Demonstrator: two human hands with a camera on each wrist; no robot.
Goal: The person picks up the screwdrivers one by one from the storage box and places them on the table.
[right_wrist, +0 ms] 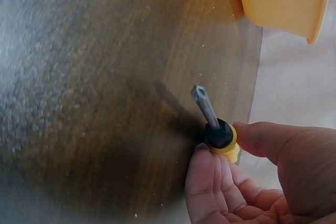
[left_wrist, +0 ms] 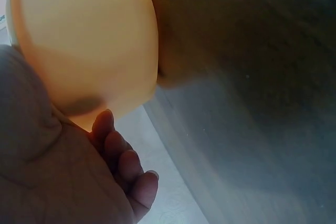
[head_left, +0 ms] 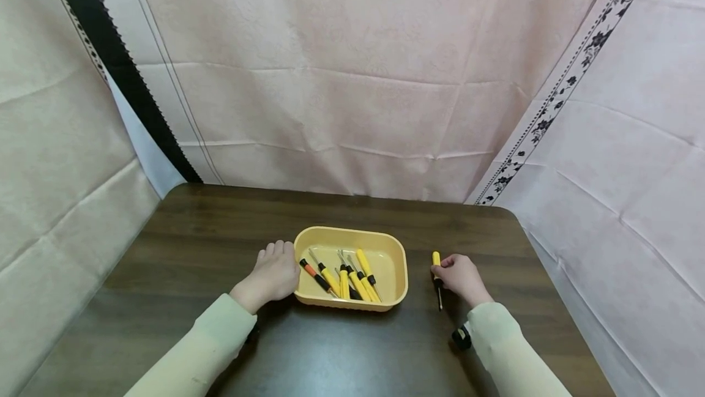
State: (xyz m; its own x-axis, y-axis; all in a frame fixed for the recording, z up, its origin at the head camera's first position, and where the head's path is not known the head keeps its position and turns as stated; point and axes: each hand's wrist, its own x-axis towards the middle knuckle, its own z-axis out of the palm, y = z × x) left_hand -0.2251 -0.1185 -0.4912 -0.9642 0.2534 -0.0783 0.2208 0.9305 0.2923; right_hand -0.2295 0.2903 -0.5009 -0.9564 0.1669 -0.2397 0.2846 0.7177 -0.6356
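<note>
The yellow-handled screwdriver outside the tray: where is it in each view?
Head: yellow-handled screwdriver, right of centre, lower half.
Left wrist: not in it.
Right wrist: just right of and below centre, tip upward.
Shared landmark: yellow plastic tray; lower centre, upper left, upper right respectively.

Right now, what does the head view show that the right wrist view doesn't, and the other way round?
Only the head view shows the left hand beside the tray and the tools inside. Only the right wrist view shows the tip of the screwdriver close up and the palm side of the fingers holding it. Both show the right hand, its screwdriver, the table and tray.
</note>
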